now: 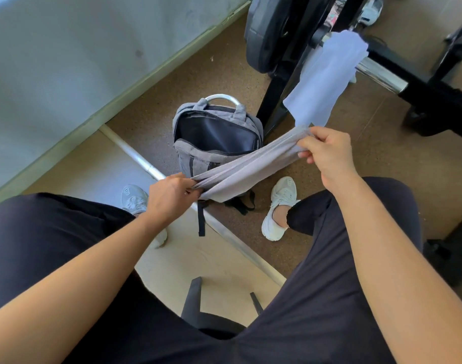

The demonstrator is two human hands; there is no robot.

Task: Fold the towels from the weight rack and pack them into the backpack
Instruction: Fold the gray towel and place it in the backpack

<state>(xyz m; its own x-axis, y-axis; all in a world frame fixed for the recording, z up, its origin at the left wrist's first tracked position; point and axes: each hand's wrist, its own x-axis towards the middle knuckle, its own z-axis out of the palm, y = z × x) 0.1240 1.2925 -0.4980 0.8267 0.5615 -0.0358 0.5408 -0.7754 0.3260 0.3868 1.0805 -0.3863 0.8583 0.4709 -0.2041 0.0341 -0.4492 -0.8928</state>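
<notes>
The left hand [169,195] pinches one end of the grey towel [240,170], stretched in the air across the open backpack [195,158], which stands on the floor at twelve o'clock. The right hand [327,151] grips the other end, toward two o'clock. Folding looks under way; next, the ends need bringing together. A pale towel [327,74] hangs on the weight rack [275,106] at one o'clock.

Stretched towel [247,164] partly bars the open backpack [216,132].
</notes>
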